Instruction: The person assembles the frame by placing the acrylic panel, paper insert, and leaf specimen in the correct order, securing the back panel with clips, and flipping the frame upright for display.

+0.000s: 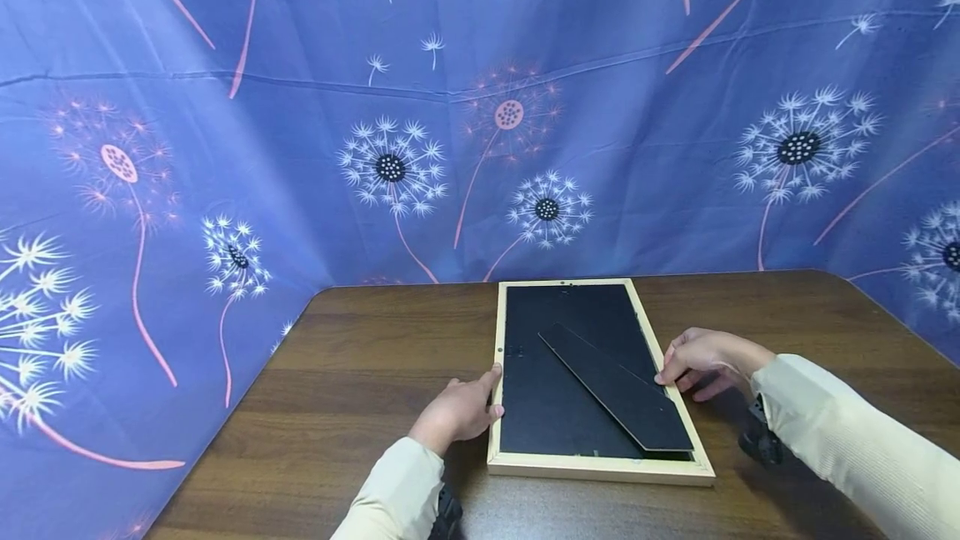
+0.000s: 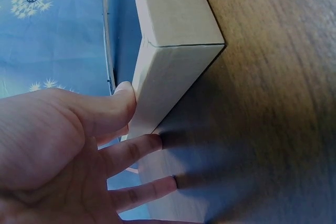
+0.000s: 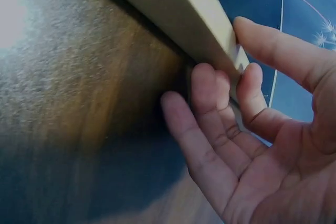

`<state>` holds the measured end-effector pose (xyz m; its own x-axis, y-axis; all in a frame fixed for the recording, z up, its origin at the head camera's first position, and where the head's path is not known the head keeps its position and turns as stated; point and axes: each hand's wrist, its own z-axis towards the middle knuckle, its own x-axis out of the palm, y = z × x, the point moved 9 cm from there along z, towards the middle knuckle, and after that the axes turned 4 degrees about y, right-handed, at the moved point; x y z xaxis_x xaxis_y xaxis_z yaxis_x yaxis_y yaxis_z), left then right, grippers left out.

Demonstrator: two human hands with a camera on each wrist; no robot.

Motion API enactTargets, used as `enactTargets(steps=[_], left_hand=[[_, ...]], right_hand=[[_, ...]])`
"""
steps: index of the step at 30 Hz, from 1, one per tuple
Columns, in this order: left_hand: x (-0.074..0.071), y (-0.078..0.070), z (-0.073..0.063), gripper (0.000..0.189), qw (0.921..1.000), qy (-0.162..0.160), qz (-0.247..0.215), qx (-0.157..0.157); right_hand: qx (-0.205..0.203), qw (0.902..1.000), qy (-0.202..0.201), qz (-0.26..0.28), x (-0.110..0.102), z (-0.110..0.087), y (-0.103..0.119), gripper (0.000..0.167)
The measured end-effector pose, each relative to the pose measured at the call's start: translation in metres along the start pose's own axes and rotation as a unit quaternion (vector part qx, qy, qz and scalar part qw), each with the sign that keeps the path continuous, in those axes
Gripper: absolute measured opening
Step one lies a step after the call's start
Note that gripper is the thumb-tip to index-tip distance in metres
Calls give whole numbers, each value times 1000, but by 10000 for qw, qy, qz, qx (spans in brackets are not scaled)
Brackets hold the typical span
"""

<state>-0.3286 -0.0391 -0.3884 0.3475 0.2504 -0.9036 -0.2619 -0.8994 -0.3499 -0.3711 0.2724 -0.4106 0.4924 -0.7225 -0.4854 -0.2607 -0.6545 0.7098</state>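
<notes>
A picture frame with a light wooden border (image 1: 592, 467) lies face down on the table, its black backing board (image 1: 551, 407) upward. A black easel stand (image 1: 618, 390) runs diagonally over the backing. My left hand (image 1: 459, 408) touches the frame's left side; in the left wrist view the thumb (image 2: 123, 100) is at the rim and other fingers stretch toward the tabletop. On the opposite side my right hand (image 1: 705, 361) holds the border, thumb on the upper edge and fingers bent against the outer side, as the right wrist view shows.
The brown wooden table (image 1: 360, 340) extends to both sides of the frame. Behind and left of it hangs a blue dandelion-print cloth (image 1: 637, 123). Dark wrist devices (image 1: 761, 436) sit at both cream sleeves (image 1: 847, 432).
</notes>
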Motion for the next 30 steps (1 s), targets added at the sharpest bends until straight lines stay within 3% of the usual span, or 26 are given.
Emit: enactTargets(steps=[9, 14, 18, 23, 30], left_hand=[[-3, 1, -1, 57, 10000, -30, 32, -20], [0, 3, 1, 58, 9999, 39, -67, -84], [2, 4, 0, 58, 9999, 16, -86, -139], [1, 4, -1, 57, 9999, -46, -24, -145], [1, 3, -2, 57, 9999, -109, -82, -56]], right_hand=[[185, 9986, -10, -487, 1, 1, 11, 9], [-198, 9981, 117, -575, 1, 1, 13, 15], [-623, 9974, 130, -335, -1, 2, 12, 7], [-1047, 9929, -418, -386, -8, 5, 19, 18], [-1285, 9754, -1307, -1227, -12, 8, 31, 60]])
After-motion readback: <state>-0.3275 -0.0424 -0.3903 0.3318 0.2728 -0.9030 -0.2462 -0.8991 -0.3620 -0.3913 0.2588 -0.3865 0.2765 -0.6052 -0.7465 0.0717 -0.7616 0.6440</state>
